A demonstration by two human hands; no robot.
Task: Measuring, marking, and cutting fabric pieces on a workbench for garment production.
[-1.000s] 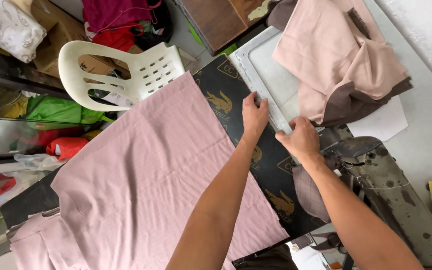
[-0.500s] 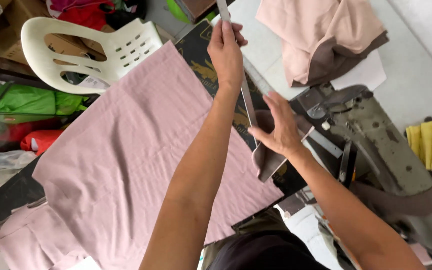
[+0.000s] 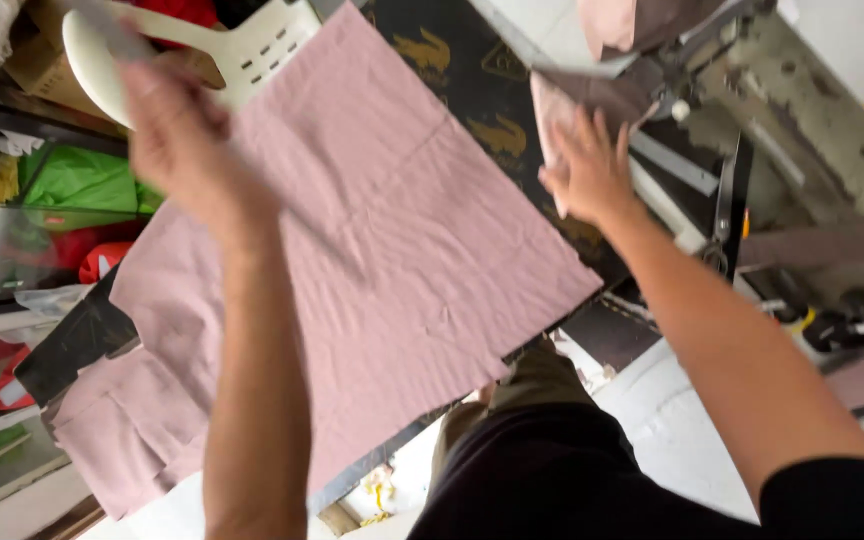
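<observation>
Pink cloth (image 3: 392,270) is lying spread flat over a dark printed board (image 3: 472,90), serving as the landmark for this entry. Its lower left end is bunching into folds and running out of sight at the frame edge; its right corner is reaching the board's edge, beyond which pale floor (image 3: 672,440) is showing. Left hand (image 3: 177,130) is hovering blurred above the cloth's upper left part, closed around a thin, smeared strip (image 3: 102,30); what that strip is cannot be told. Right hand (image 3: 587,170) is lying with fingers spread just past the cloth's upper right edge, pressing on a small pink piece (image 3: 557,110). White plastic chair (image 3: 242,50) is standing beyond the cloth's top edge, partly covered. Scissors (image 3: 727,215) are resting right of the cloth, near a grey sewing machine (image 3: 812,130), cut off above.
</observation>
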